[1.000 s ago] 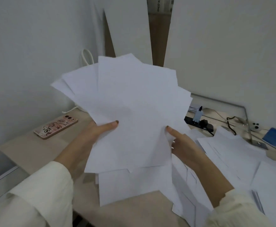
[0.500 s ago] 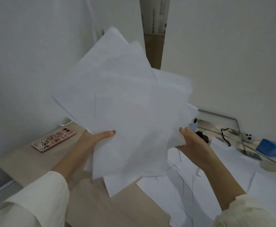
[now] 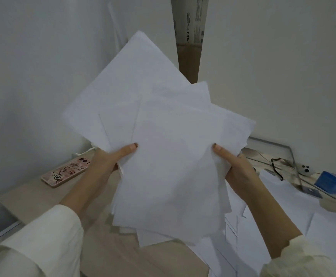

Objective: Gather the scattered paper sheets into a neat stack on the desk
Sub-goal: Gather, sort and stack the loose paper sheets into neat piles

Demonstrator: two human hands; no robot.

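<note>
A fanned bundle of white paper sheets (image 3: 163, 140) is held up in the air above the light wooden desk (image 3: 33, 200), its corners sticking out at different angles. My left hand (image 3: 111, 158) grips the bundle's left edge, thumb on the front. My right hand (image 3: 235, 166) grips the right edge the same way. More loose white sheets (image 3: 278, 208) lie spread over the desk to the right and under the bundle, partly hidden by it.
A pink phone (image 3: 66, 172) lies on the desk at the left near the wall. At the back right are a black cable (image 3: 276, 168), a small white round gadget (image 3: 304, 168) and a blue box (image 3: 331, 181). A cardboard box (image 3: 190, 37) stands behind.
The bundle has turned more upright and its sheets have drawn closer together. My right hand shifted from behind the right edge to gripping it with the thumb in front.
</note>
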